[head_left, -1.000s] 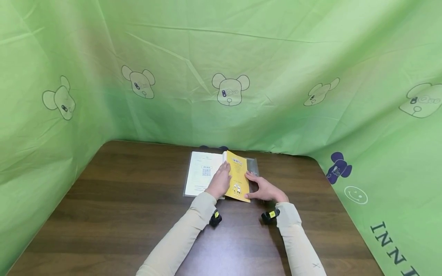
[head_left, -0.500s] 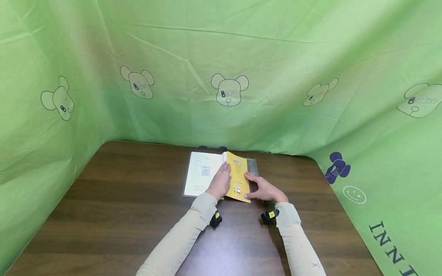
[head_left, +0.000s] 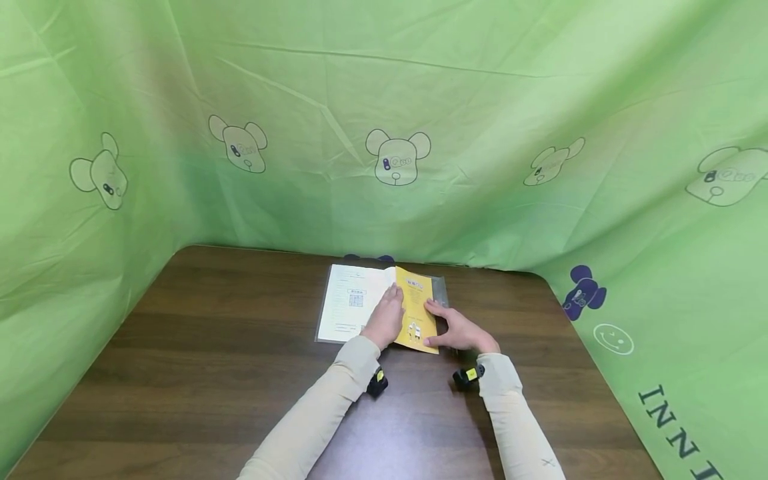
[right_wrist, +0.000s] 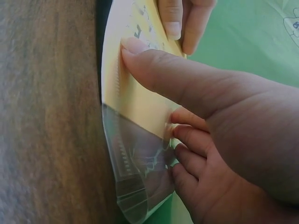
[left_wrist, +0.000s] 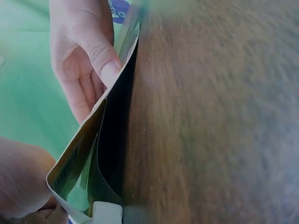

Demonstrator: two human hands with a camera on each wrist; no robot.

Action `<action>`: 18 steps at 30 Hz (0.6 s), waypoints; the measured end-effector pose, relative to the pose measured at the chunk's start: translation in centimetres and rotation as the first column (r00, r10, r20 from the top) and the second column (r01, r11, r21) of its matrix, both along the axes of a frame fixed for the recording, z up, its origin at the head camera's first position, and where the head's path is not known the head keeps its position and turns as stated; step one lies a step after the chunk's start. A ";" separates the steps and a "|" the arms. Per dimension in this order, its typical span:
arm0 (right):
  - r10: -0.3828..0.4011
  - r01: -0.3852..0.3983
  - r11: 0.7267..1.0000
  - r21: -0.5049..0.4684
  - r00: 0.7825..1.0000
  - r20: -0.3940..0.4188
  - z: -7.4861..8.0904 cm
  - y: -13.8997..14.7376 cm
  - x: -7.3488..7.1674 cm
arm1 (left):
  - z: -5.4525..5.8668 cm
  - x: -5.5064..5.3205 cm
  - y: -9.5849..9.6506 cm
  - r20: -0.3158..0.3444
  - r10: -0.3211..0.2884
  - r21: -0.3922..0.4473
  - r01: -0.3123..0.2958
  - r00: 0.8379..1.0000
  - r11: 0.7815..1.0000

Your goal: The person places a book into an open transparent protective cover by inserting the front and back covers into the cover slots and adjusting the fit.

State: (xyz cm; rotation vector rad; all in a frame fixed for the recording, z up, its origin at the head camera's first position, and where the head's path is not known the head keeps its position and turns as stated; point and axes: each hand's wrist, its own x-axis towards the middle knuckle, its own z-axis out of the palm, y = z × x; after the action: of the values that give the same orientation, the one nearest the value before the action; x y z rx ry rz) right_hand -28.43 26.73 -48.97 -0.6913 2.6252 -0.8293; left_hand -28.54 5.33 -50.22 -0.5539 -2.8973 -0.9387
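Note:
An opened book with a white page (head_left: 348,303) on the left and a yellow cover (head_left: 418,310) on the right lies on the table, in a clear plastic book cover (head_left: 440,290). My left hand (head_left: 385,317) rests along the fold, fingers extended; its fingertips (right_wrist: 174,29) touch the yellow cover in the right wrist view. My right hand (head_left: 459,328) is at the cover's outer edge, thumb and fingers spread apart. In the right wrist view its thumb (right_wrist: 154,65) presses the yellow cover, while the fingers touch the clear plastic. The left wrist view shows the cover raised at a slant.
A dark wooden table (head_left: 240,373) surrounds the book. Green cloth (head_left: 300,133) with printed bear heads hangs behind and along both sides. Both wrists carry a black camera, the left one (head_left: 377,383) and the right one (head_left: 468,375).
My left hand and the yellow cover have shifted slightly to the right, and more white page shows beside the fold. My right hand has stayed almost in place.

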 end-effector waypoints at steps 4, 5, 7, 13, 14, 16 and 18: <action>-0.003 0.003 1.000 0.003 1.000 -0.004 0.0 0.1 0.1 | -0.1 0.0 0.1 -0.005 -0.006 0.013 0.006 1.000 1.000; -0.006 0.006 1.000 0.000 1.000 -0.001 0.0 0.1 0.1 | -0.1 0.0 0.2 -0.004 -0.009 0.015 0.009 1.000 1.000; -0.010 0.010 1.000 0.001 1.000 -0.002 0.0 0.0 0.2 | -0.2 0.0 0.2 0.001 -0.014 0.023 0.014 1.000 1.000; -0.022 0.021 1.000 0.014 1.000 0.005 0.0 -0.1 0.3 | -0.1 0.2 0.4 0.050 -0.030 0.027 0.028 0.998 0.999; -0.017 0.017 1.000 0.015 1.000 0.001 0.0 -0.1 0.3 | -0.1 0.2 0.4 0.056 -0.029 0.019 0.028 0.998 0.999; -0.014 0.014 1.000 0.014 1.000 0.001 0.1 -0.1 0.3 | 0.0 0.2 0.5 0.054 -0.026 0.003 0.026 0.998 1.000; -0.009 0.009 1.000 0.013 1.000 0.002 0.2 -0.2 0.3 | 0.0 0.2 0.7 0.042 -0.020 -0.017 0.021 0.999 1.000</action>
State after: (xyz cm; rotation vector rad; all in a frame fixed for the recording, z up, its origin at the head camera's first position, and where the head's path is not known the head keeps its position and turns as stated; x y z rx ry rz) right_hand -28.10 26.54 -48.74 -0.6755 2.6309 -0.8137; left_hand -28.30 6.00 -50.18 -0.5732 -2.9447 -0.9400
